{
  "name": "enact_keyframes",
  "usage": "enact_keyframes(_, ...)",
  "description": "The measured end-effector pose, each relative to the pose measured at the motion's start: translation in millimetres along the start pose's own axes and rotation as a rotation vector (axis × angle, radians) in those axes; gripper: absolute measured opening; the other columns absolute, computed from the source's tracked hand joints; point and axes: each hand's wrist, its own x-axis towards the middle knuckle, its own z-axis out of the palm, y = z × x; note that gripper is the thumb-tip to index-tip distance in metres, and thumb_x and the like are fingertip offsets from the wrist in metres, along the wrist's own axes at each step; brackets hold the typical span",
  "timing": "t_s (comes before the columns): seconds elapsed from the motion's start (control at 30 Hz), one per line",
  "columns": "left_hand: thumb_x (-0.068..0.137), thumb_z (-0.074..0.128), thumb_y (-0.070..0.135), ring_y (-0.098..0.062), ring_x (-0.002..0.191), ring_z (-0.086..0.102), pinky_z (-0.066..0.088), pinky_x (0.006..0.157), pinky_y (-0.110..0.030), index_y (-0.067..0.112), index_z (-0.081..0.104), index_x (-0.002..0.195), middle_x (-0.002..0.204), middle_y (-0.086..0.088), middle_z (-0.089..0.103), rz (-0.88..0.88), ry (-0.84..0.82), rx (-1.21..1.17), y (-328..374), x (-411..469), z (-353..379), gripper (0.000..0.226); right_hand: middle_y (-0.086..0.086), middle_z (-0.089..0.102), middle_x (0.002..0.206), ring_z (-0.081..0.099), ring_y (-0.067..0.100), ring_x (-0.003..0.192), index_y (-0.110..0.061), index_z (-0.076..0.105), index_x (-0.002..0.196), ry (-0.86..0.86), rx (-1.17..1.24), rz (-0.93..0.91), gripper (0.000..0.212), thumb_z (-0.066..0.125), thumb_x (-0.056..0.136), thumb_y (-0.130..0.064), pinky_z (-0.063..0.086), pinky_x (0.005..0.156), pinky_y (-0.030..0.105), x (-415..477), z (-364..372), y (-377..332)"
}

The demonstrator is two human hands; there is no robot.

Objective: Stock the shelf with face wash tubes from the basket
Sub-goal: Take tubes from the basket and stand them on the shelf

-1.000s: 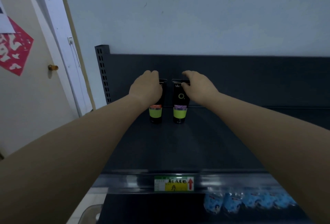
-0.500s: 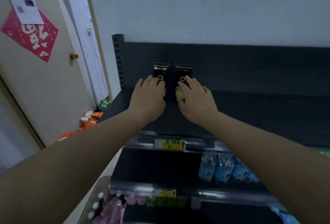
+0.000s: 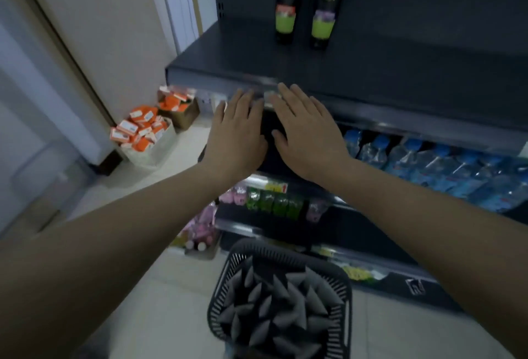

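Observation:
Two black face wash tubes with green bands, the left tube [image 3: 285, 1] and the right tube [image 3: 325, 7], stand upright side by side at the back of the dark top shelf [image 3: 400, 72]. My left hand [image 3: 237, 135] and my right hand [image 3: 305, 132] hover flat and empty in front of the shelf's front edge, fingers spread, well below the tubes. On the floor under my arms sits a dark plastic basket [image 3: 220, 295] holding several dark tubes [image 3: 274, 307] packed on end.
Blue water bottles [image 3: 428, 164] fill the shelf below on the right. Green and pink packets [image 3: 274, 204] line a lower shelf. Cartons of orange boxes [image 3: 143, 130] sit on the floor at left by a door [image 3: 94, 30].
Both hands let go of the two tubes on the top shelf and drew back and down to the shelf's front edge. My view tilted down, bringing the basket into sight.

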Motion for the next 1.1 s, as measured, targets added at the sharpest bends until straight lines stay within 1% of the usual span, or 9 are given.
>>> enact_keyframes(0.1, 0.085, 0.048, 0.026, -0.032, 0.141, 0.029, 0.023, 0.115, -0.048, 0.006, 0.040, 0.141, 0.147, -0.015, 0.038, -0.015, -0.056, -0.025, 2, -36, 25, 0.060, 0.006, 0.017, 0.159, 0.012, 0.022, 0.148, -0.013, 0.020, 0.151, -0.072, 0.046, -0.043, 0.059, 0.040, 0.099, -0.030, 0.011, 0.120, 0.037, -31, 32, -15)
enact_keyframes(0.23, 0.081, 0.054, 0.023, -0.036, 0.139, 0.033, 0.031, 0.110, -0.052, -0.002, 0.044, 0.136, 0.144, -0.022, 0.041, -0.058, -0.134, -0.053, 5, -84, 62, 0.061, 0.005, 0.016, 0.159, 0.013, 0.021, 0.148, -0.013, 0.020, 0.151, -0.166, 0.093, -0.040, 0.060, 0.041, 0.098, -0.030, 0.011, 0.118, 0.036, -68, 78, -24)
enact_keyframes(0.37, 0.082, 0.050, 0.020, -0.035, 0.139, 0.030, 0.027, 0.113, -0.048, 0.000, 0.037, 0.141, 0.147, -0.021, 0.037, -0.132, -0.278, -0.061, 9, -135, 106, 0.064, 0.004, 0.013, 0.160, 0.010, 0.020, 0.148, -0.013, 0.016, 0.152, -0.296, 0.142, -0.001, 0.060, 0.039, 0.099, -0.028, 0.011, 0.119, 0.035, -103, 123, -24)
enact_keyframes(0.47, 0.080, 0.056, 0.012, -0.037, 0.136, 0.034, 0.029, 0.111, -0.046, -0.003, 0.039, 0.139, 0.144, -0.022, 0.039, -0.197, -0.349, -0.138, 12, -174, 141, 0.064, 0.003, 0.009, 0.161, 0.007, 0.019, 0.148, -0.014, 0.009, 0.153, -0.418, 0.172, 0.023, 0.061, 0.037, 0.100, -0.028, 0.008, 0.119, 0.034, -128, 157, -25)
enact_keyframes(0.53, 0.083, 0.055, 0.011, -0.036, 0.136, 0.033, 0.029, 0.111, -0.043, -0.003, 0.037, 0.139, 0.145, -0.022, 0.037, -0.226, -0.436, -0.195, 9, -196, 162, 0.061, 0.003, 0.009, 0.161, 0.006, 0.019, 0.148, -0.013, 0.009, 0.153, -0.484, 0.202, 0.047, 0.060, 0.035, 0.101, -0.026, 0.008, 0.119, 0.033, -142, 180, -26)
enact_keyframes(0.63, 0.080, 0.051, 0.006, -0.034, 0.128, 0.041, 0.034, 0.105, -0.037, -0.001, 0.044, 0.135, 0.138, -0.019, 0.044, -0.269, -0.522, -0.265, 0, -222, 193, 0.056, 0.004, 0.012, 0.160, 0.009, 0.020, 0.148, -0.012, 0.011, 0.152, -0.571, 0.233, 0.086, 0.059, 0.036, 0.101, -0.025, 0.012, 0.119, 0.033, -160, 214, -26)
enact_keyframes(0.87, 0.083, 0.043, 0.004, -0.036, 0.117, 0.049, 0.042, 0.093, -0.041, 0.005, 0.044, 0.133, 0.131, -0.017, 0.048, -0.381, -0.677, -0.259, -17, -251, 250, 0.050, 0.007, 0.023, 0.156, 0.020, 0.022, 0.144, -0.010, 0.022, 0.149, -0.714, 0.291, 0.183, 0.052, 0.039, 0.101, -0.021, 0.019, 0.116, 0.033, -196, 291, -25)
enact_keyframes(0.97, 0.084, 0.045, 0.002, -0.036, 0.114, 0.050, 0.042, 0.088, -0.041, 0.003, 0.049, 0.126, 0.129, -0.017, 0.050, -0.400, -0.709, -0.276, -19, -251, 275, 0.042, 0.008, 0.028, 0.152, 0.023, 0.023, 0.142, -0.008, 0.027, 0.146, -0.757, 0.321, 0.216, 0.049, 0.040, 0.100, -0.015, 0.023, 0.114, 0.032, -207, 317, -22)
enact_keyframes(1.1, 0.088, 0.050, 0.009, -0.036, 0.112, 0.052, 0.042, 0.086, -0.040, 0.004, 0.049, 0.124, 0.126, -0.017, 0.052, -0.414, -0.740, -0.275, -23, -247, 312, 0.036, 0.010, 0.036, 0.146, 0.030, 0.024, 0.137, -0.007, 0.032, 0.143, -0.797, 0.335, 0.246, 0.046, 0.042, 0.099, -0.012, 0.028, 0.108, 0.031, -218, 352, -17)
